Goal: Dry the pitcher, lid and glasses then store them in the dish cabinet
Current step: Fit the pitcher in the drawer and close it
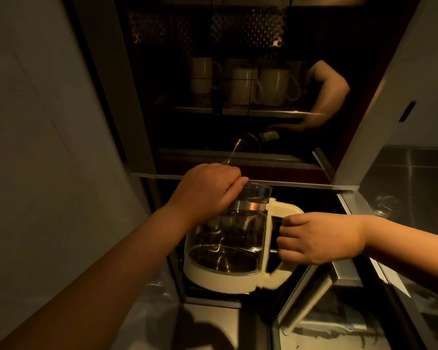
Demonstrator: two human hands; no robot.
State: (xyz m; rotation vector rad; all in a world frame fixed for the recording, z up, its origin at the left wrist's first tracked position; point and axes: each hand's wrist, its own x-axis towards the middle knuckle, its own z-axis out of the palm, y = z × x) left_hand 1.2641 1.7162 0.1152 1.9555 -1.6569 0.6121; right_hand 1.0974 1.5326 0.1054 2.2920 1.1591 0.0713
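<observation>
On the far left there is a pale wall (36,122), plain and in shadow. From the lower left the left forearm goes up to the left hand (208,192), which rests on the top of the pitcher (228,243). Its fingers are curled over the rim at the mouth of the pitcher, so this hand grips the glass there; what the fingertips do inside the rim I cannot tell.

The pitcher is in the middle of the view, held in the air between both hands, in front of the open dish cabinet (238,160) and below its lower shelf. It is tilted, with the mouth away from the person and the cream base toward the camera. The body is clear glass with a metal band under the neck. No lid is on it.

Above, inside the dark cabinet, white mugs (258,84) stand in a row on the upper shelf — some are stacked. On the shelf below them lies a dark object, too dim to name.

To the right, the right hand (319,238) is closed around the cream handle (283,210) of the pitcher, fingers wrapped on it. At the far right edge there is a steel sink (415,178) — its surface shines.
</observation>
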